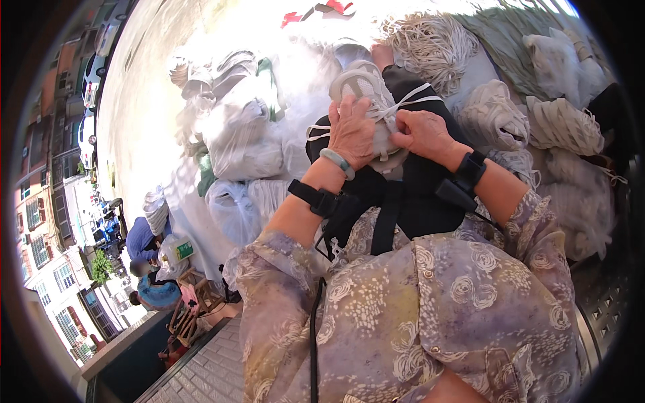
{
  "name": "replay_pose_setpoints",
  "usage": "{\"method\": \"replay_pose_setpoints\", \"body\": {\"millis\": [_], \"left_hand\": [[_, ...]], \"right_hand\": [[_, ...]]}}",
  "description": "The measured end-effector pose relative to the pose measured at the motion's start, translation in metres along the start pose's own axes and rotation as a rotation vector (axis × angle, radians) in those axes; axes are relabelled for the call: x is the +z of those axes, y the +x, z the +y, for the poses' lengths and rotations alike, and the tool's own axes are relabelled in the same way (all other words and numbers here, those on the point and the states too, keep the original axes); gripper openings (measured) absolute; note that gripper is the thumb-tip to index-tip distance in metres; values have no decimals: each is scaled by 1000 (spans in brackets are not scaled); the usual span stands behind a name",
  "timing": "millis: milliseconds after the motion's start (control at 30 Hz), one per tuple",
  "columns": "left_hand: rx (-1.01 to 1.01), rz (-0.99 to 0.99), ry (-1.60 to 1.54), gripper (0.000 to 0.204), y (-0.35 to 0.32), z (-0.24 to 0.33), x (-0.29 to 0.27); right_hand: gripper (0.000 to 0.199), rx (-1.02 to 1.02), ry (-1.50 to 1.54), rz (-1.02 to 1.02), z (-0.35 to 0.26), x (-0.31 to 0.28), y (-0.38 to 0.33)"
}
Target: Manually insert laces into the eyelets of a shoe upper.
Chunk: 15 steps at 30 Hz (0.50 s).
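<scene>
A pale white-grey sneaker (357, 82) with white laces lies over my dark-covered lap, its toe pointing away from me. My left hand (351, 132) grips its left side, fingers spread over the top. At the shoe's right edge my right hand (423, 136) is closed in a pinch; what sits between its fingertips is too small to make out. A loose white lace (418, 96) stretches from the shoe to the right, just above that hand. Another lace end hangs out left of my left hand.
A bundle of white laces (433, 50) lies beyond the shoe. Stacked pale shoe uppers (494, 115) are at the right, with plastic-wrapped bundles (245, 144) at the left. Another person (156, 292) sits far left by a wooden chair (187, 312).
</scene>
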State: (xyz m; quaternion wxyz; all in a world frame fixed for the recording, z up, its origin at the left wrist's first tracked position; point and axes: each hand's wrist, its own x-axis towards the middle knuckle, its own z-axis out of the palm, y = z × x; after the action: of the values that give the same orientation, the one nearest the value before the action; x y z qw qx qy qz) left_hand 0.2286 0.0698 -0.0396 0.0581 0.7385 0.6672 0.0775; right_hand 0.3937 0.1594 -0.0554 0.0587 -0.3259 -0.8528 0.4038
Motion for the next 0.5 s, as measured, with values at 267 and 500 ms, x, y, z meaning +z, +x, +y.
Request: {"method": "replay_pose_setpoints", "body": {"millis": [267,500], "left_hand": [[-62,-131,249,33,7,15,-6],[33,-55,91,25,8,-1,-10]], "right_hand": [[23,-72,-19,77,-2,4,0],[21,-62,8,88,-3,4,0]]}}
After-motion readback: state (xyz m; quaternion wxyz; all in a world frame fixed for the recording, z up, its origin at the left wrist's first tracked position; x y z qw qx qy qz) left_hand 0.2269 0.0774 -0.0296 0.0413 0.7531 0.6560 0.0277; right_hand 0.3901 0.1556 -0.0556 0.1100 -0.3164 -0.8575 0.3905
